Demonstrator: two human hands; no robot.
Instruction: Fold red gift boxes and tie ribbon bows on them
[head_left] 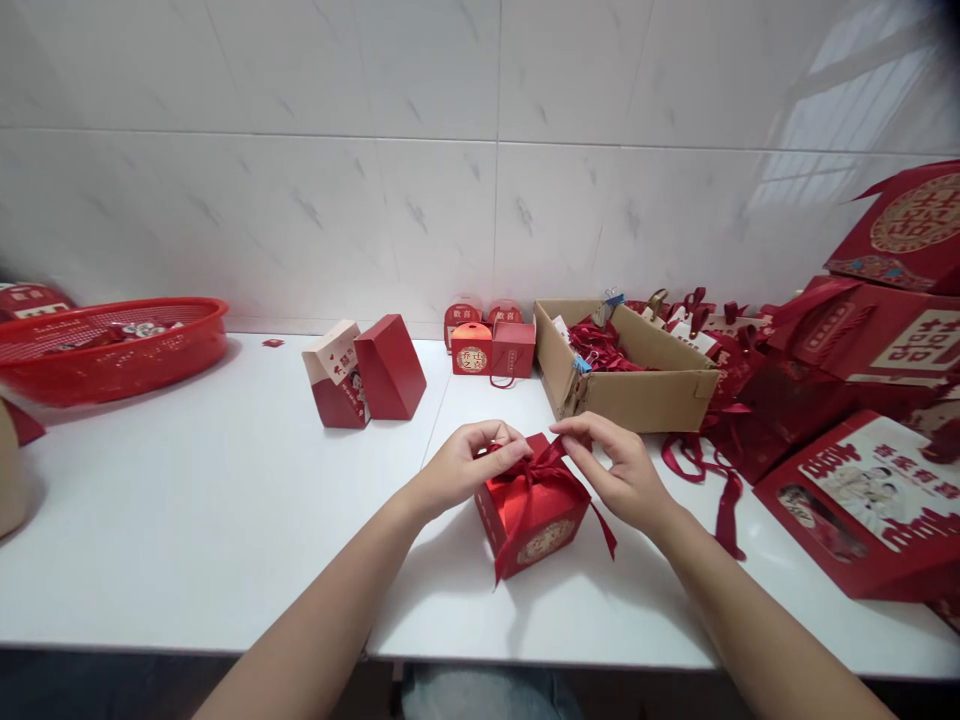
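A red gift box (544,530) with a gold round emblem sits on the white table in front of me. Dark red ribbon (531,482) is tied in a bow on its top, with tails hanging down the front and the right side. At the left of the bow, my left hand (480,460) pinches a loop of the ribbon between thumb and fingers. My right hand (611,465) pinches the ribbon loop on the other side. Both hands are just above the box lid.
Behind my right hand stands a cardboard box (645,400) holding red ribbons and clips. Small red boxes (472,350) are against the tiled wall. Two slanted boxes (390,368) stand left of centre. A red basket (112,365) is far left; large gift boxes (885,330) pile up at right.
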